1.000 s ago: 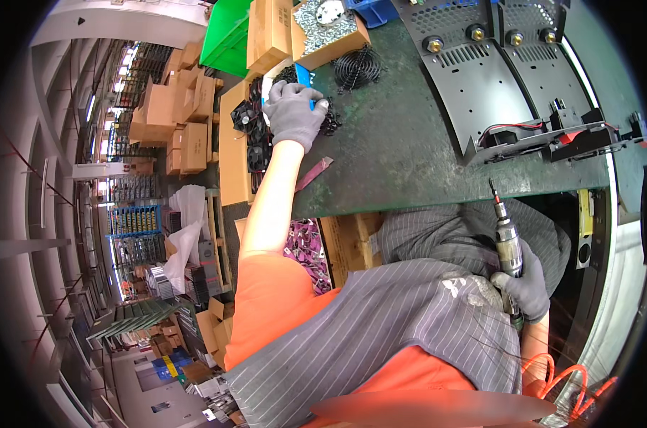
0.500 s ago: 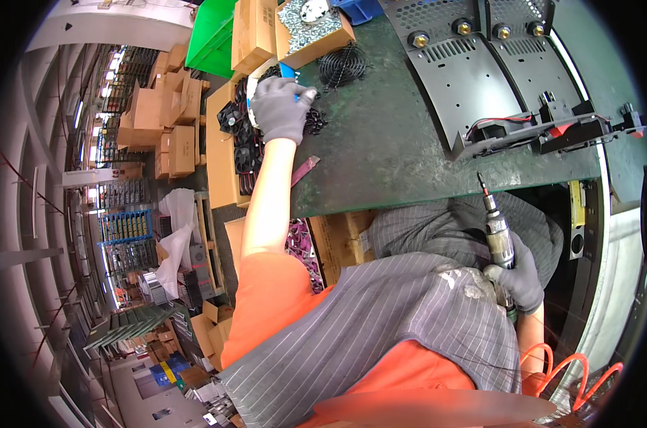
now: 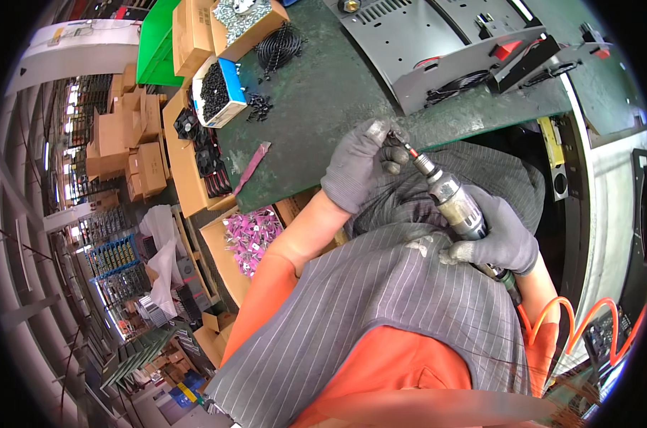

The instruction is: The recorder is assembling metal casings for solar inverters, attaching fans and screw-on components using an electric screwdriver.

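My right hand (image 3: 505,232), in a grey glove, is wrapped round a pneumatic screwdriver (image 3: 453,202), its bit tilted up and to the left. At the bit's tip my gloved left hand (image 3: 355,164) has its fingers pinched together around a small black screw (image 3: 391,135), partly hidden by the fingers. Both hands are over my lap, by the front edge of the green-topped workbench (image 3: 309,135). Farther left on the bench stands an open blue-and-white box (image 3: 231,82) full of small black screws, with several loose black screws (image 3: 259,107) beside it.
Black metal panels (image 3: 409,53) with wired parts lie at the bench's right. A round black fan guard (image 3: 279,48) and a carton of silver screws (image 3: 248,32) are at the back. Black fans (image 3: 208,160) fill a box at the left. An orange coiled hose (image 3: 569,321) hangs lower right.
My left hand has left the screw box and come right to the screwdriver's tip. The screwdriver has tilted left in my right hand. The whole view has shifted.
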Demonstrator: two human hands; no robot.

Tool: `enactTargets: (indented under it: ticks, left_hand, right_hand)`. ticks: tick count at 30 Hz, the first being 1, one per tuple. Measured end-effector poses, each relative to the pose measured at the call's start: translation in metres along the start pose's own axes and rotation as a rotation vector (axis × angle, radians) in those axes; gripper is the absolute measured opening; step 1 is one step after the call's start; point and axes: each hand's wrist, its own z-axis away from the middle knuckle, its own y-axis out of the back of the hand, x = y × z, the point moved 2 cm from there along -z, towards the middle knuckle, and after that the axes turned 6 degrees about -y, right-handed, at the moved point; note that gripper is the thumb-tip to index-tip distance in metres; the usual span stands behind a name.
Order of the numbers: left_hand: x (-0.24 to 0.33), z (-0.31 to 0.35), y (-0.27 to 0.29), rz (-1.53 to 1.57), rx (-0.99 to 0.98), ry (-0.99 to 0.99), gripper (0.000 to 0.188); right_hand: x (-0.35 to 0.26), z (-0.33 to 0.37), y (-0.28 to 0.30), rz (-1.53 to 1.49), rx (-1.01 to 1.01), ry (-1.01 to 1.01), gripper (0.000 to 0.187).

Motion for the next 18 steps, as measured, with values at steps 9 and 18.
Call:
enactTargets:
  ticks: [9,18]
  left_hand:
    - [-0.014,-0.002,-0.018,0.099,0.007,0.018,0.024]
    - [-0.017,-0.008,-0.032,-0.312,0.092,-0.215,0.025]
  right_hand:
    - [0.011,0.014,0.001,-0.039,0.063,-0.027,0.066]
    - [0.022,0.019,0.011,-0.094,-0.013,0.03,0.077]
